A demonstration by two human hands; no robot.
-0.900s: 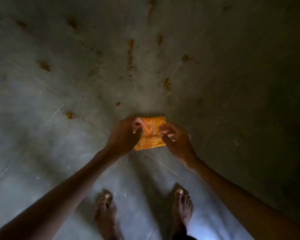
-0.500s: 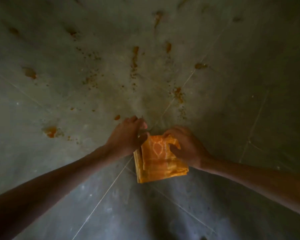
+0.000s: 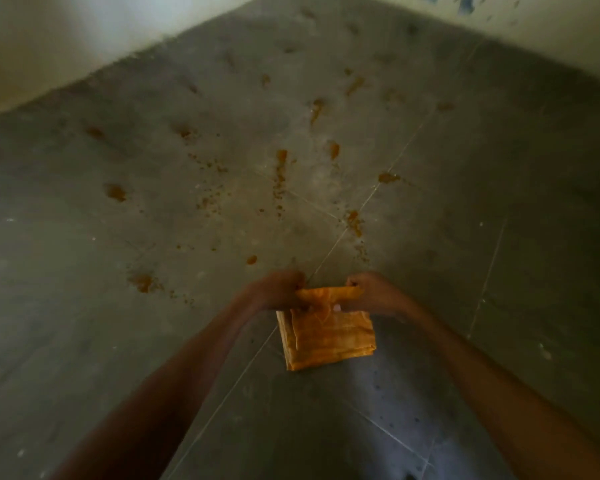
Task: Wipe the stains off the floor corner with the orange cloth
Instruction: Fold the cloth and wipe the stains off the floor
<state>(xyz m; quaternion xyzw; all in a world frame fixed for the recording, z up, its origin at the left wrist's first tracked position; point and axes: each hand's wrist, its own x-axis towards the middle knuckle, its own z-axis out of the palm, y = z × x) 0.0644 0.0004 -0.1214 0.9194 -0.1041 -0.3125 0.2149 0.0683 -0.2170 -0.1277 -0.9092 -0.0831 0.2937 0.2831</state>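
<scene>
The grey tiled floor [image 3: 499,168] runs up to pale walls [image 3: 66,46] that meet in a corner, and orange-brown stains [image 3: 280,157] are spattered over the tiles in front of it. The folded orange cloth [image 3: 326,337] hangs on the near side of the stains, held by its top edge. The left hand [image 3: 278,291] grips its upper left and the right hand [image 3: 374,292] its upper right, both with fingers curled round the fabric.

left hand [image 3: 278,289] and right hand [image 3: 373,293] reach forward side by side (fingers curled), pinching the orange cloth [image 3: 328,339].
</scene>
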